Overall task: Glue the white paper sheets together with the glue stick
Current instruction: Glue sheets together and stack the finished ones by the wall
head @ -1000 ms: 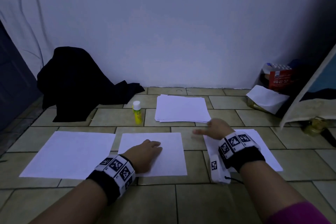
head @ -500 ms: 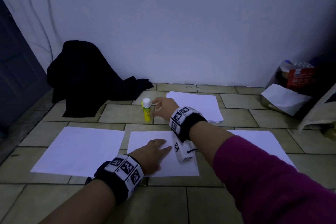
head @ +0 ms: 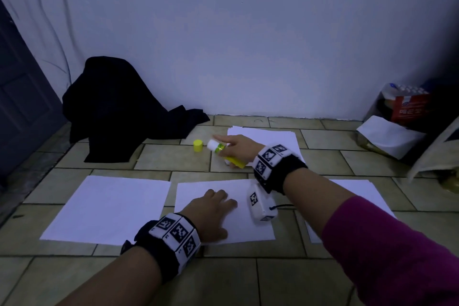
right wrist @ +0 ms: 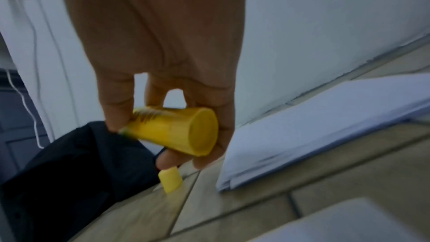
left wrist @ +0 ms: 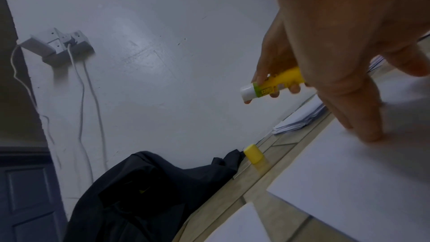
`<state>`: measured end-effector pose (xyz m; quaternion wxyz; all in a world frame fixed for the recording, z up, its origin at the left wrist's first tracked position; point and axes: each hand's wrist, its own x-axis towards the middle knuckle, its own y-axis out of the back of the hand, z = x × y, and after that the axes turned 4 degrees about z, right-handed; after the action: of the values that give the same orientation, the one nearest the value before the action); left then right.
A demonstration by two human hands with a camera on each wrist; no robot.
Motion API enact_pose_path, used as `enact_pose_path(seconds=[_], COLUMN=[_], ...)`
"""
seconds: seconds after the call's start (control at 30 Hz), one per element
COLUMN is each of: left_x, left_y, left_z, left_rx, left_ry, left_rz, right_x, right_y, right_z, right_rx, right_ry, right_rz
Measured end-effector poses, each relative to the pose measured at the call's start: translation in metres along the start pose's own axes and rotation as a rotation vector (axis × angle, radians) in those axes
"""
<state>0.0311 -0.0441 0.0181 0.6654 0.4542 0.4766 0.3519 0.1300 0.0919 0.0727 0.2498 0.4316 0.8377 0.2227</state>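
A left hand (head: 211, 211) lies flat, fingers straight, on the middle paper sheet (head: 248, 228); beyond that sheet, the right hand (head: 238, 148) grips the uncapped glue stick (head: 224, 153) above the floor, its yellow cap (head: 198, 145) standing just beside it.

Black wristbands (head: 171, 243) with white coded tags; magenta right sleeve (head: 397, 256).

The head view looks forward and down from above the tiled floor (head: 154, 278) toward the white wall (head: 248, 45), taking in both forearms. The left wrist view sits low and close behind the left hand (left wrist: 344, 47), facing the wall. The right wrist view looks along the right hand (right wrist: 158, 52), very near. All three share the yellow cap (head: 198, 145) (left wrist: 253, 154) (right wrist: 170, 181) and the paper stack (head: 280, 139) (left wrist: 300, 119) (right wrist: 325, 128) by the wall's foot.
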Motion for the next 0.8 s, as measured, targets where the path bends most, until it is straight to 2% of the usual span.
enact_pose_path(seconds=[0.07,0.1,0.2,0.27,0.33,0.6,0.8], left_x=[0.002,0.003,0.007,0.01,0.011,0.009,0.008], left_y=[0.0,0.001,0.002,0.003,0.006,0.004,0.003], left_z=[0.006,0.008,0.011,0.012,0.012,0.01,0.008], left_rx=[0.048,0.067,0.085,0.09,0.091,0.102,0.11], left_ry=[0.03,0.044,0.073,0.083,0.096,0.101,0.1], left_rz=[0.005,0.011,0.014,0.001,-0.005,0.014,0.016], right_x=[-0.012,-0.016,-0.027,-0.032,-0.035,-0.035,-0.047], right_y=[0.017,0.024,0.038,0.043,0.04,0.007,0.016], right_z=[0.007,0.012,0.026,0.033,0.037,0.041,0.034], right_rx=[-0.228,-0.268,-0.206,-0.214,-0.242,-0.315,-0.491], right_ry=[-0.013,-0.03,-0.098,-0.094,-0.075,0.024,-0.005], right_rz=[0.019,0.045,0.181,0.283,0.321,0.284,0.123])
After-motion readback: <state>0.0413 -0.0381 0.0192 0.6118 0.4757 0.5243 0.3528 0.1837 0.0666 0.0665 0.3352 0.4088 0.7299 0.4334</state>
